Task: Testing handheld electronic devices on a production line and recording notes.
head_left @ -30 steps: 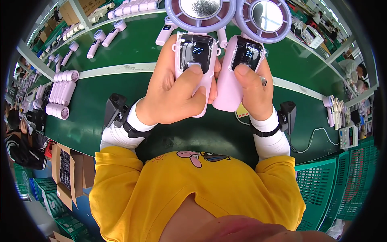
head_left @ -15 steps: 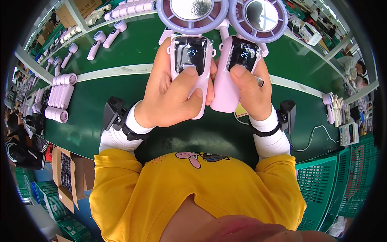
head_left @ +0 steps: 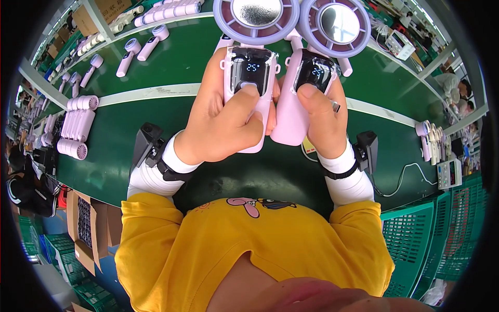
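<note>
Side by side in front of me are two handheld fans, pink with lilac ring heads and round mirror-like centres. My left hand (head_left: 221, 127) is closed around the handle of the left fan (head_left: 251, 67), its thumb on the button below the lit black display. My right hand (head_left: 328, 117) grips the right fan (head_left: 288, 114) the same way, thumb at the lower edge of its lit display. Both fans are held up above the green bench, heads pointing away from me. The fingers behind the handles are mostly hidden.
Several pink fans lie on the green belt (head_left: 182, 57) beyond a pale rail (head_left: 156, 93). A stack of pink fans (head_left: 78, 125) sits at the left. On the right are more fans (head_left: 426, 140), a small white meter (head_left: 449, 173) with a cable, and green crates (head_left: 408, 234).
The left fan and my left hand have shifted slightly right, while the right fan has barely moved. Loose fans on the far belt have slid a little to the right.
</note>
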`<state>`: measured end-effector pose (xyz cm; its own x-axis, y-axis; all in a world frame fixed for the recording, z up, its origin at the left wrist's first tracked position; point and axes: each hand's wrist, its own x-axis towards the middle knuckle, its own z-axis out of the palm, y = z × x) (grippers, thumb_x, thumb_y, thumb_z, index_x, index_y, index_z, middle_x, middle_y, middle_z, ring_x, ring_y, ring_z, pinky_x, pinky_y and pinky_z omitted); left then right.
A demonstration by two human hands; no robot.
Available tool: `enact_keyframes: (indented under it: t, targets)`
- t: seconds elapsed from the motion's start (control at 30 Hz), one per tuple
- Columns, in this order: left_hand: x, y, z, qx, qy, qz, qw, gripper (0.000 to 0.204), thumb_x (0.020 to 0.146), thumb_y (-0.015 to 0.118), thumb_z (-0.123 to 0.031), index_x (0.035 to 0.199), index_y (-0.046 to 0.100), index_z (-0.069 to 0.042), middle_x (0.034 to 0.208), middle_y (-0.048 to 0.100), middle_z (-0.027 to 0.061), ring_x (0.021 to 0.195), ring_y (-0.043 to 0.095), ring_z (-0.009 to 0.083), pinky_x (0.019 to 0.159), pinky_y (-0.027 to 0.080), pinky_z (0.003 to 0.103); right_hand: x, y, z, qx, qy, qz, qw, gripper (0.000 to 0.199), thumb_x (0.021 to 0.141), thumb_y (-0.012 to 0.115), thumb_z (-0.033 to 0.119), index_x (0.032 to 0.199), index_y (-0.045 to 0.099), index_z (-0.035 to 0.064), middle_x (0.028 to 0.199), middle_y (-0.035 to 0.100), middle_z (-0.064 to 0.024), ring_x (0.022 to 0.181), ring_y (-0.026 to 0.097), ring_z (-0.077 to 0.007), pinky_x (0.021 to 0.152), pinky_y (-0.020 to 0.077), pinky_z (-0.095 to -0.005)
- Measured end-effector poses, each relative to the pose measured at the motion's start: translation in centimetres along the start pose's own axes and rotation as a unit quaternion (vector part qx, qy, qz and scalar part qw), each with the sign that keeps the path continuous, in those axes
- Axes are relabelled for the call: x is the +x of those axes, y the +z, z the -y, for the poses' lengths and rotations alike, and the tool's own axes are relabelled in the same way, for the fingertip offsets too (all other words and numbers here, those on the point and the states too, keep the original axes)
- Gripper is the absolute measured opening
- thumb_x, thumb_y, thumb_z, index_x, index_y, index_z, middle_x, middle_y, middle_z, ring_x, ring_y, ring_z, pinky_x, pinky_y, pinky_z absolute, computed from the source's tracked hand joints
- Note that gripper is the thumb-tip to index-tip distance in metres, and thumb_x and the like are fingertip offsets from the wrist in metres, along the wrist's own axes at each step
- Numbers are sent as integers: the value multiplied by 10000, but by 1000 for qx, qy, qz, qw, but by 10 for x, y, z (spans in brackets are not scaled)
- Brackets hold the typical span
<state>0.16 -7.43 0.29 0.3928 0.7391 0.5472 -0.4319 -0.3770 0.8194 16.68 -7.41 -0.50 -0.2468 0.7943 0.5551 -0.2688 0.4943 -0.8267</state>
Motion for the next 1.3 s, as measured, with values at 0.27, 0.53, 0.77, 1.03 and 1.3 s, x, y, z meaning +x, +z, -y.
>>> enact_keyframes:
  t: [0.27,0.53,0.77,1.03,1.3]
  targets:
    - [-3,-2,-3,20,3,0,1000,551,683,380,113,1192,184,38,900,504,131,650,554,163,590,469,309,2,3,-2,-1,-25,2,1000,313,848,487,136,1126,409,15,956,535,-57,814,514,-106,700,436,-251]
    - [-1,-1,-2,-9,-17,-8,1000,517,680,384,117,1160,199,64,895,504,132,652,556,160,586,469,302,1,-1,-7,4,-15,-1,1000,321,850,480,137,1135,396,16,949,536,-61,810,515,-107,701,438,-252]
    - [-2,-1,-1,-2,-9,-4,1000,491,680,384,113,1137,215,57,893,499,128,630,552,156,565,467,294,1,3,0,33,9,18,999,333,851,489,154,1138,393,16,940,536,-63,813,512,-106,711,436,-252]
    - [-2,0,-1,-9,-22,-10,1000,501,675,379,120,1141,200,73,891,494,130,612,546,153,560,465,293,-1,-3,-12,9,12,7,1000,305,862,466,138,1123,371,12,906,545,-87,696,553,-133,638,460,-265]
    - [-3,1,7,75,31,-9,997,508,656,378,134,1134,211,88,885,492,138,612,543,147,551,465,283,2,3,-4,70,-13,49,996,299,862,450,113,1124,350,9,887,539,-102,612,558,-154,583,464,-275]
